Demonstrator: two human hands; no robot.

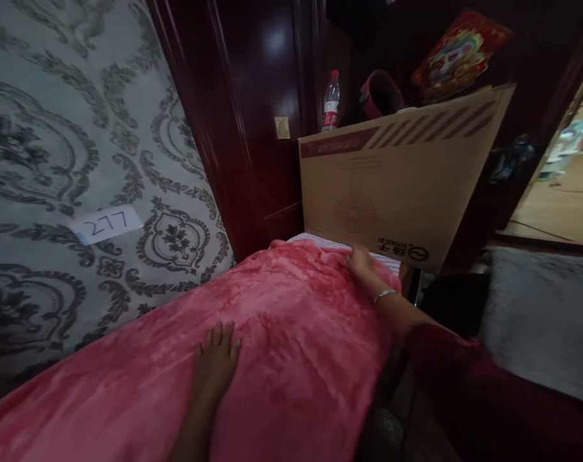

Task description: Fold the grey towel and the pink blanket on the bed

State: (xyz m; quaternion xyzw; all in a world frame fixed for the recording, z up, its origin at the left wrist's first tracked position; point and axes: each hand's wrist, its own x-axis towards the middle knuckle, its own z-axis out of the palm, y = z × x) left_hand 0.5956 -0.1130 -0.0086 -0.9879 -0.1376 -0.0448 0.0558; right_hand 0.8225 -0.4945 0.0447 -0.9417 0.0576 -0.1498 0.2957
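The left hand lies flat, fingers spread, on the pink blanket covering the bed, while the outstretched right hand pinches its far edge beside the cardboard box.

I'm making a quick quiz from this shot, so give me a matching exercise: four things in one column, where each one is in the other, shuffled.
Things:
1. left hand
2. right hand
3. water bottle
4. paper label

Places:
A. on the patterned wall
B. flat on the pink blanket
C. behind the cardboard box
D. at the blanket's far end, by the box

Pairs: 1-B, 2-D, 3-C, 4-A
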